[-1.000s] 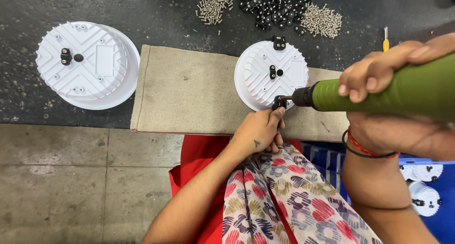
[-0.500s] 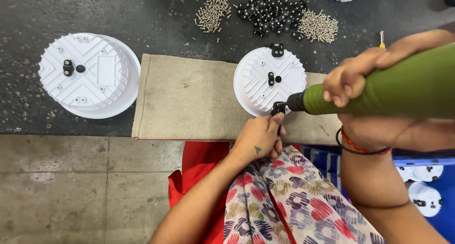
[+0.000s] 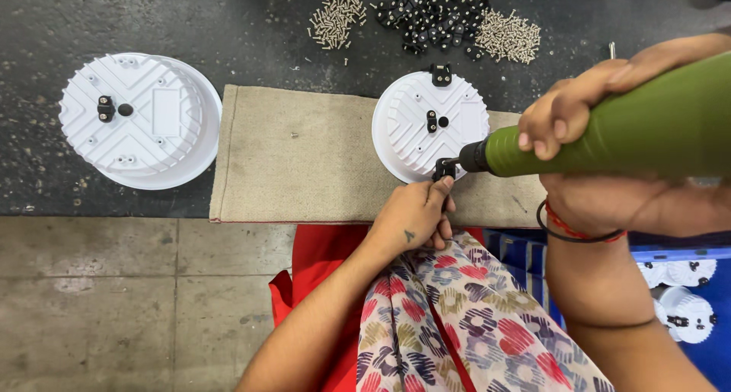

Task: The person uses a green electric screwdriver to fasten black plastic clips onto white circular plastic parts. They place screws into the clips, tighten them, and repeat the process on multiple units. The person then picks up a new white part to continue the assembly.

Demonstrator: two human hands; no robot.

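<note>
Seen from above, we look down at our two hands working at the near edge of a round white housing (image 3: 430, 125) that rests partly on a strip of burlap mat (image 3: 304, 160) laid over a dark workbench (image 3: 137, 11).

Our right hand (image 3: 567, 118) is wrapped tightly around a green electric screwdriver (image 3: 624, 129), fingers curled over its barrel. The tool's long axis runs nearly level from right to left, with its dark tip pointing at a small black bracket (image 3: 443, 167) on the housing's near rim. Our left hand (image 3: 411, 217) comes up from below, and its fingertips pinch that bracket to steady it, just under the tool's tip. So the bracket lies directly ahead of the left hand and to the left of the right hand; the left hand is the nearer one and touches it.

A second white housing (image 3: 141, 118) sits well apart at the far left. Along the far side of the bench lie piles of pale screws (image 3: 506, 36) and black clips (image 3: 426, 11). A blue crate (image 3: 685, 285) with more white parts shows at lower right.

We cannot make out the screw under the tip; the bracket and fingers cover it. The screwdriver's rear end is cut off by the right edge.
</note>
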